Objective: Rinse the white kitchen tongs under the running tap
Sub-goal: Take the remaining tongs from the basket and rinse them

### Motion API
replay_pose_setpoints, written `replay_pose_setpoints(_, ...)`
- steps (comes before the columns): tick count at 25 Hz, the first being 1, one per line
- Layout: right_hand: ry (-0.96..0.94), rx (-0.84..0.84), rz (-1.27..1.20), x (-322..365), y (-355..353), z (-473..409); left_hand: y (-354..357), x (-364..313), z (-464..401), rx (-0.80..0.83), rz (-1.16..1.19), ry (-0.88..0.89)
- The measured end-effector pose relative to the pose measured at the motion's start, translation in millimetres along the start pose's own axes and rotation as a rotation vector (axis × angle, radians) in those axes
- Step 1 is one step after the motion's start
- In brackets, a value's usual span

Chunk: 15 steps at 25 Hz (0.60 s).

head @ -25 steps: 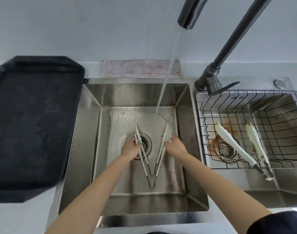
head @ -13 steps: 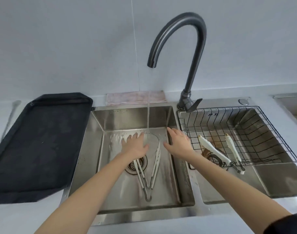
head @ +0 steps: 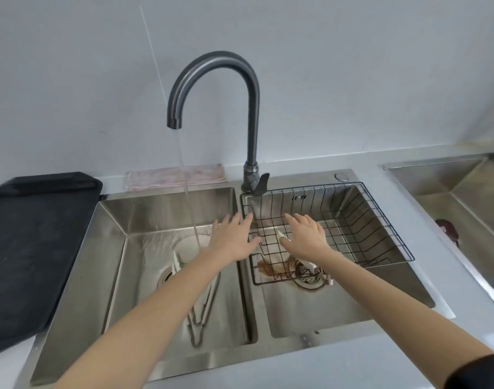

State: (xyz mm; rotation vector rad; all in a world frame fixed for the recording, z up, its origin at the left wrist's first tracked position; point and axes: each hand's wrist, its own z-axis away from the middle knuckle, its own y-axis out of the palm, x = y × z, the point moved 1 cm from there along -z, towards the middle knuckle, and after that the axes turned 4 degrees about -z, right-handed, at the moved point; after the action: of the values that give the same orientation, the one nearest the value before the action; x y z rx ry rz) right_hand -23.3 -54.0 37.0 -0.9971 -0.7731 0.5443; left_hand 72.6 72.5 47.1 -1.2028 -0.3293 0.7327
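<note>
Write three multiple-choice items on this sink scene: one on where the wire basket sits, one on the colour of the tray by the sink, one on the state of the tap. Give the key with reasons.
1. Where does the wire basket sit?
A. In the right basin
B. On the tray
C. In the left basin

2. What colour is the tray left of the sink?
A. White
B. Black
C. Red

3. What is the state of the tap?
A. Off and dry
B. Removed from the sink
C. Running into the left basin

Key: 1 A, the basket's rim rests across the right basin, with the right hand over it. 2 B, the tray is plainly black. 3 C, a stream falls from the spout to the left basin's floor, near the white tongs that lie there; the left hand is open above them.
</note>
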Motion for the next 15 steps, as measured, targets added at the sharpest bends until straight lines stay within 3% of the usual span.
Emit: replay_pose_setpoints(15, 0.109, 0.226, -0.049, -104, 7, -36, 43, -92, -53, 0.19, 0.067, 0.011)
